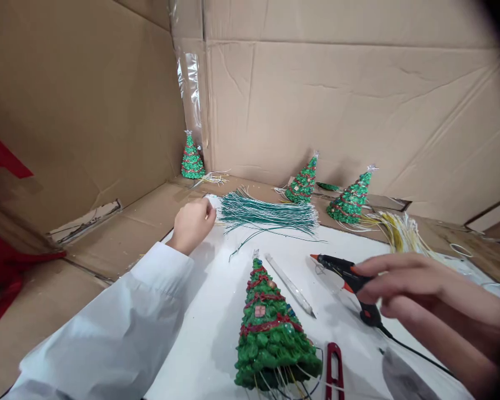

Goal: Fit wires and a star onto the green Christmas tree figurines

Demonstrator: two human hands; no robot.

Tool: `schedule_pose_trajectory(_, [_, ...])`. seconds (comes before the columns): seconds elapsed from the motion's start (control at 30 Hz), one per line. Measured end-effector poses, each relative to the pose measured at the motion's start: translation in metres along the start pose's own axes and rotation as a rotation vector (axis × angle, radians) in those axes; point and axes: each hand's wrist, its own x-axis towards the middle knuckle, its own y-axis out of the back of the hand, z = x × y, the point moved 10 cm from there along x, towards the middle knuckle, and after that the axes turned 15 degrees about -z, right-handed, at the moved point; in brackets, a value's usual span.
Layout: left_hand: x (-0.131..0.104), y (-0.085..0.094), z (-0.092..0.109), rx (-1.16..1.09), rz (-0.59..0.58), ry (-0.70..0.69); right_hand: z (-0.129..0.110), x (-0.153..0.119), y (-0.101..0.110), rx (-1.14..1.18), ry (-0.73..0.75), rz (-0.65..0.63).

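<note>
My left hand (193, 223) is closed, its fingers curled in at the left end of a bundle of thin green and white wires (269, 214). What it holds, if anything, is hidden. My right hand (429, 291) hovers at the right with its fingers stretched out and the thumb apart. Just beyond the fingertips, a black glue gun (337, 265) with an orange tip lies on the white board (208, 311). Nearest me, a green decorated Christmas tree (270, 333) lies tipped, with wires coming out of its base. A craft knife (290, 286) rests beside it.
Three more small trees stand at the back: one in the left corner (192, 158), one near the middle (303, 180), one at right (350, 197). Yellow and white wires (400, 230) lie at right. A red slotted tool (334, 369) is in front. Cardboard walls (316, 100) enclose the space.
</note>
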Motion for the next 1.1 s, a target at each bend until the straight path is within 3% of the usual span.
schedule_pose_trajectory(0.03, [-0.008, 0.009, 0.011, -0.022, 0.084, -0.049, 0.002, 0.01, -0.012, 0.021, -0.028, -0.107])
schedule_pose_trajectory(0.13, [-0.044, 0.019, 0.06, -0.069, 0.263, -0.302, 0.011, 0.023, -0.042, 0.182, -0.14, -0.228])
schedule_pose_trajectory(0.27, [-0.106, -0.003, 0.136, -0.024, 0.283, -0.872, 0.007, 0.029, -0.086, 0.306, -0.125, -0.36])
schedule_pose_trajectory(0.37, [-0.129, -0.014, 0.151, -0.024, 0.293, -1.07, 0.003, 0.032, -0.1, 0.28, -0.089, -0.396])
schedule_pose_trajectory(0.5, [-0.124, -0.017, 0.144, -0.063, 0.277, -1.091, 0.018, 0.034, -0.096, 0.296, -0.144, -0.346])
schedule_pose_trajectory(0.53, [-0.121, -0.017, 0.142, -0.08, 0.266, -1.078, 0.025, 0.034, -0.087, 0.34, -0.164, -0.264])
schedule_pose_trajectory(0.63, [-0.111, -0.016, 0.135, -0.16, 0.228, -1.02, 0.046, 0.027, -0.051, 0.567, -0.171, 0.148])
schedule_pose_trajectory(0.7, [-0.108, -0.015, 0.133, -0.23, 0.2, -0.993, 0.05, 0.023, -0.042, 0.663, -0.114, 0.284])
schedule_pose_trajectory(0.73, [-0.107, -0.015, 0.133, -0.268, 0.18, -0.988, 0.048, 0.024, -0.048, 0.653, -0.1, 0.242])
schedule_pose_trajectory(0.83, [-0.108, -0.018, 0.137, -0.376, 0.076, -0.999, 0.037, 0.03, -0.085, 0.492, -0.121, -0.09])
schedule_pose_trajectory(0.9, [-0.107, -0.022, 0.14, -0.435, -0.011, -1.006, 0.031, 0.03, -0.101, 0.436, -0.11, -0.202])
schedule_pose_trajectory(0.97, [-0.104, -0.024, 0.141, -0.487, -0.074, -0.995, 0.029, 0.031, -0.099, 0.437, -0.079, -0.172])
schedule_pose_trajectory(1.1, [-0.093, -0.024, 0.134, -0.608, -0.121, -0.909, 0.044, 0.028, -0.072, 0.551, -0.124, 0.114])
